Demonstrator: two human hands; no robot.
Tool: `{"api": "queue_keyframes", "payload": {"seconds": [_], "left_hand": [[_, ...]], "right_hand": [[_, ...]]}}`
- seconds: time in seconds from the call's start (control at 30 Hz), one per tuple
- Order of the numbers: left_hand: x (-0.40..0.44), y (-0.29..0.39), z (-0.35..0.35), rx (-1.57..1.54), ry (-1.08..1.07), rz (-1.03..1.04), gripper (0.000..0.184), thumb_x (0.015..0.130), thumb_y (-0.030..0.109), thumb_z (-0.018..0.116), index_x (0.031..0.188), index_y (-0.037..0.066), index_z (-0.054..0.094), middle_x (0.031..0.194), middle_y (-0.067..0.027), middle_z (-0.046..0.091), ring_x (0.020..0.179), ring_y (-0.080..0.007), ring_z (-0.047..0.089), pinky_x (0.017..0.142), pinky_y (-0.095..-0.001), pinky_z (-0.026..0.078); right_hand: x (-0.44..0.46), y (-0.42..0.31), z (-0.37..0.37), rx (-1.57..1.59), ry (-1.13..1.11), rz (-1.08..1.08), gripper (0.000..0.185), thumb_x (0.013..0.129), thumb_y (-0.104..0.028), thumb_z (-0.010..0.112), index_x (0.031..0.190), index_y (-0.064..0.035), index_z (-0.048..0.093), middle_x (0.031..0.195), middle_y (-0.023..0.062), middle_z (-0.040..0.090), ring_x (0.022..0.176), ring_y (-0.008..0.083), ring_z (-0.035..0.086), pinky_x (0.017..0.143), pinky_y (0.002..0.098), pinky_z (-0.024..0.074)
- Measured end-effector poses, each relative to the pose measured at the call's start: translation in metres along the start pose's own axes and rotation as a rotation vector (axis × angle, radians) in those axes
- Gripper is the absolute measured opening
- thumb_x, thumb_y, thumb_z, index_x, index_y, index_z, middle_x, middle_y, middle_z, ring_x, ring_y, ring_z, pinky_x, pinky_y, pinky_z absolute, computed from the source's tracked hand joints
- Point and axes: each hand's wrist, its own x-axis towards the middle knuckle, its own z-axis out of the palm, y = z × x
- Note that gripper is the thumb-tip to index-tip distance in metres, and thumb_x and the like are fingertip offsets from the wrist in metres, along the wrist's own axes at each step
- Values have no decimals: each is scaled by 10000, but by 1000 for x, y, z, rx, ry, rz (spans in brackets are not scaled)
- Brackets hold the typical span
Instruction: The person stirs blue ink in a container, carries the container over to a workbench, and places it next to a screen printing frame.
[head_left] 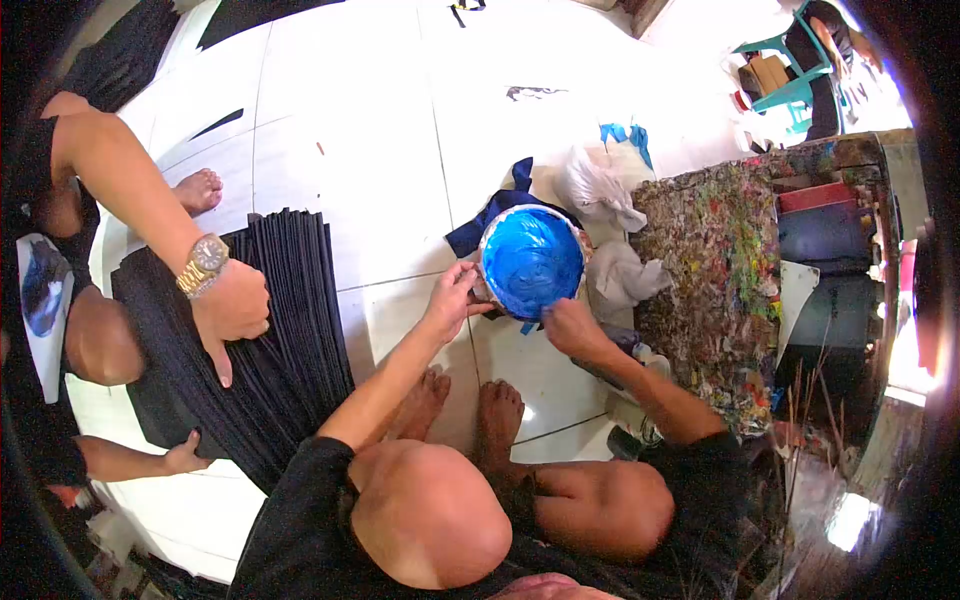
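Note:
A round tub of blue paint stands in front of me, its pale rim smeared and its thick contents streaked. My left hand grips the tub's left side, thumb and fingers at the rim. My right hand is closed at the lower right of the rim; what it holds, if anything, I cannot make out. Under and behind the tub lies a dark blue cloth. White plastic bags sit just right of it.
At left, another person's hand, with a watch, rests on a stack of black fabric pieces; their other hand is at its lower edge. A paint-crusted table stands at right. Blue scraps lie on the white tiled floor.

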Motion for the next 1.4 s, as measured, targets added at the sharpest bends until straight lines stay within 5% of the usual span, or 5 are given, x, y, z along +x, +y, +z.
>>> {"api": "queue_keyframes", "payload": {"seconds": [0.23, 0.33, 0.53, 0.83, 1.4], "left_hand": [[-4, -1, 2, 33, 16, 17, 188, 1015, 198, 418, 1171, 111, 477, 1111, -88, 584, 879, -261, 655, 753, -398, 582], [-4, 1, 3, -34, -13, 31, 149, 1019, 206, 408, 1113, 109, 470, 1000, -62, 610, 829, -216, 671, 687, -377, 593], [3, -5, 0, 30, -16, 65, 161, 1019, 203, 401, 1129, 109, 473, 1094, -93, 591, 944, -240, 641, 764, -414, 580], [-1, -4, 3, 67, 44, 48, 138, 1016, 210, 404, 1072, 105, 474, 1064, -69, 554, 941, -211, 613, 730, -403, 594], [0, -2, 4, 33, -8, 11, 166, 1015, 242, 429, 1111, 118, 483, 1071, -64, 553, 945, -216, 621, 781, -440, 584]], "right_hand": [[59, -17, -17, 1395, -18, 660, 185, 886, -123, 577, 720, -78, 507, 541, -20, 348, 404, 106, 314, 373, 272, 280], [39, -7, -45, 1140, -59, 556, 163, 873, -111, 565, 723, -60, 526, 541, 28, 445, 414, 132, 416, 378, 305, 328], [56, 53, -72, -964, 129, -379, 149, 838, -127, 548, 789, 13, 564, 603, 203, 582, 594, 430, 592, 483, 462, 473], [46, -63, -37, -1173, -447, -497, 87, 778, -91, 560, 725, -25, 579, 686, 177, 634, 647, 373, 657, 495, 437, 507], [81, -41, -45, -1088, 65, -359, 103, 757, -140, 588, 688, -75, 629, 651, 128, 633, 560, 293, 639, 480, 415, 501]]}}
